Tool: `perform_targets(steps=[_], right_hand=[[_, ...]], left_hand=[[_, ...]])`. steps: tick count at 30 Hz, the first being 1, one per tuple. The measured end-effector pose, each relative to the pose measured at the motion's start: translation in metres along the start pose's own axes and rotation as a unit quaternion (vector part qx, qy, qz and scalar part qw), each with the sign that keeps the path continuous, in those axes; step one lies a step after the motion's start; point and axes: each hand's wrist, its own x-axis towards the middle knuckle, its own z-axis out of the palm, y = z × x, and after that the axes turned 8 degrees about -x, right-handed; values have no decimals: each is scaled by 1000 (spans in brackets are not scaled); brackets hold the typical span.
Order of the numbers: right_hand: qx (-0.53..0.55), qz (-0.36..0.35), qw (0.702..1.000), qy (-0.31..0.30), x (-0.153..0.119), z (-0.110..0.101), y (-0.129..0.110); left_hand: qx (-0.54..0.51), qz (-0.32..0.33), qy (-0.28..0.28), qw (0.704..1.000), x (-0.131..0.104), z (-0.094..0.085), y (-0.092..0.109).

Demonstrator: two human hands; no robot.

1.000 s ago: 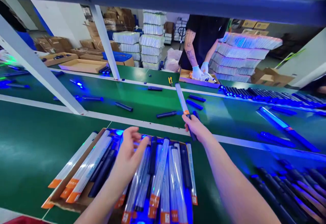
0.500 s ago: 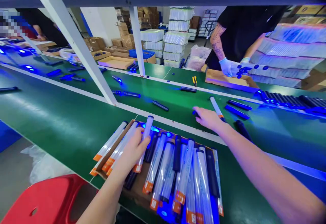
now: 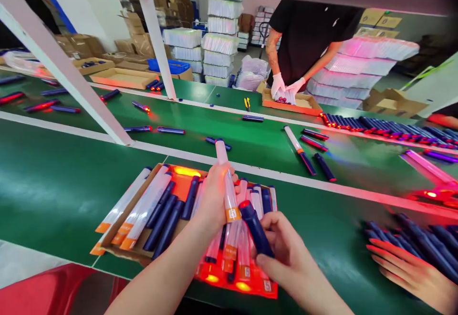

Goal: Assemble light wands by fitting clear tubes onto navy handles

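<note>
My left hand point(image 3: 213, 193) is closed around a translucent white tube point(image 3: 230, 195) with an orange label at its lower end. In my right hand point(image 3: 288, 250) is a short dark blue cylindrical handle point(image 3: 256, 231), its red-lit end pointing at the tube's label end. The two ends are close; whether they touch I cannot tell. Both hands are over a shallow cardboard box point(image 3: 135, 203) of white tubes with orange ends and dark handles. Some tubes lie outside its left wall. Red and orange light glows inside it.
Dark handles point(image 3: 171, 130) and a tube-and-handle stick point(image 3: 299, 150) lie across the green belt. A co-worker's hand point(image 3: 411, 269) rests by dark handles at right. Opposite, a gloved person works over a cardboard tray point(image 3: 311, 105). A slanted white post point(image 3: 67, 62) stands left.
My right hand has come back from the belt with a dark handle. My left hand has lifted the white tube and moved right. Blue light has turned red; another person's hand has appeared at right.
</note>
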Motion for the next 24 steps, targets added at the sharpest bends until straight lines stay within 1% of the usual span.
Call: perform_targets(steps=[1,3,5,6,8,11,13,15,18,20,24], right_hand=[[-29,14,999,0,-6,1,1],[-55,75,996,1,-18,-1,3],[-31,139,990,-13,-30,-5,10],[-10,155,988,-19,-35,-6,16],[46,155,987,-22,-40,-4,29],[137,128,982,-31,-34,4,43],[180,106,977,-43,-27,8,45],[205,101,972,-43,-22,10,43],[211,121,970,-23,-20,9,36],[200,124,972,-24,-20,8,32],[140,114,982,-53,-20,4,27]], left_hand=[[6,18,-12,1000,-3,3,-3],[4,39,-35,999,-8,9,-7],[3,29,-47,998,-10,13,-10],[4,17,-48,999,-10,14,-11],[6,-3,-46,999,-8,17,-13],[-2,-27,-20,999,-6,21,-15],[-20,-44,-1,999,-6,24,-16],[-37,-55,-9,998,-6,27,-18],[-25,-39,-17,999,-5,30,-20],[-14,-37,-25,999,-3,31,-21],[-2,-40,-81,996,0,32,-23]])
